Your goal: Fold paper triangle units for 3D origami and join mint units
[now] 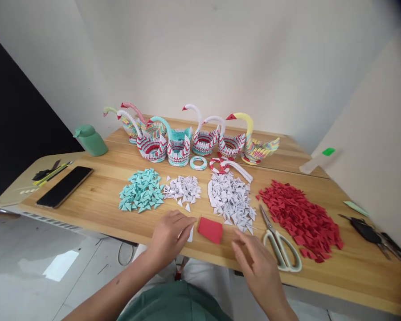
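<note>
A folded red paper rectangle [210,230] lies near the table's front edge, between my two hands. My left hand [170,234] hovers just left of it, palm down with fingers loosely bent, over a white paper piece [190,234] that is partly hidden by the thumb. To the right of the red paper is my right hand [258,264], its thumb and fingers apart and nothing between them. Beyond the hands lie heaps of folded triangles: teal [142,191], a small white heap [183,188], a larger white heap [232,200] and red [300,216].
White-handled scissors [280,249] lie right of my right hand. Several paper swans [178,149] stand at the back, with a teal-white ring [198,163] and a red-white ring [218,166] before them. A phone [65,186] and green container [91,141] are left; dark tools [367,232] right.
</note>
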Available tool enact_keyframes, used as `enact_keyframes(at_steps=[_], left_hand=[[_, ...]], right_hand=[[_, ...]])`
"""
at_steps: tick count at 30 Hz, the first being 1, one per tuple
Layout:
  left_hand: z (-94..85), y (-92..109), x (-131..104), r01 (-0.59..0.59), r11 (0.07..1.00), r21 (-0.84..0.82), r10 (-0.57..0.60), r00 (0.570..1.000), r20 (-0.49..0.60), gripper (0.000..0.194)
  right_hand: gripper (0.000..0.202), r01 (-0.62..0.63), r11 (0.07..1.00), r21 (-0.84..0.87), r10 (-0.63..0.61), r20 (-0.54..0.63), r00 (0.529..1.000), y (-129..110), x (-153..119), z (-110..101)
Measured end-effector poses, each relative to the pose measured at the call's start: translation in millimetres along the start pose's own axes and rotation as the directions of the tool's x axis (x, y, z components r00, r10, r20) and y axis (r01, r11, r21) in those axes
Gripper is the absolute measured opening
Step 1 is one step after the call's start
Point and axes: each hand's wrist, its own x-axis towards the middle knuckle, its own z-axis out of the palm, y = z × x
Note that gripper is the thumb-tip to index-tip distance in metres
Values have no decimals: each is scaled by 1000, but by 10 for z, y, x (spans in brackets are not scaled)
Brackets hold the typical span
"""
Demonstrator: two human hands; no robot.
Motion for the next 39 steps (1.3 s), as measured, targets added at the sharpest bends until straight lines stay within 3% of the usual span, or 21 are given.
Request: enact_keyframes(at_steps=[4,6,9,16,18,20,22,25,27,29,32,35,39], left_hand=[[87,-29,208,-112,989,102,82,962,261,36],[124,-61,285,-146,981,125,98,939,328,49],[193,-73,367,-202,972,121,137,904,405,52],[306,-41,426,-184,980,72,134,888,439,37],[274,-45,417,-119,993,1,108,905,411,43],[194,-41,404,40,991,-129,9,933,359,51],[78,-25,391,299,897,-327,-176,918,356,55],[-78,10,376,625,520,-582,-326,775,541,57],[-111,23,371,706,295,-644,-357,706,612,62],[-81,23,373,735,148,-662,-381,660,648,67],[18,18,388,745,59,-665,-417,623,661,67],[84,27,400,740,48,-671,-446,617,648,65],[76,35,385,732,67,-678,-454,627,633,57]], right_hand=[[43,8,999,-42,-4,103,995,-7,-112,135],[51,10,997,-72,0,130,992,-11,-85,189],[51,6,995,-104,6,115,993,-13,-10,251],[41,-19,999,-45,24,99,995,-13,182,329],[42,-82,996,34,78,110,991,-14,187,276],[45,-218,960,178,194,139,971,-21,147,181],[48,-398,828,396,345,201,917,-38,75,78],[53,-516,501,695,417,328,848,-87,-29,-17],[56,-512,343,788,390,376,841,-128,-63,-22],[57,-509,251,824,375,402,835,-171,-61,1],[56,-509,150,848,379,426,822,-218,-19,42],[57,-494,74,866,377,435,818,-233,29,61],[56,-496,55,866,360,446,819,-225,64,77]])
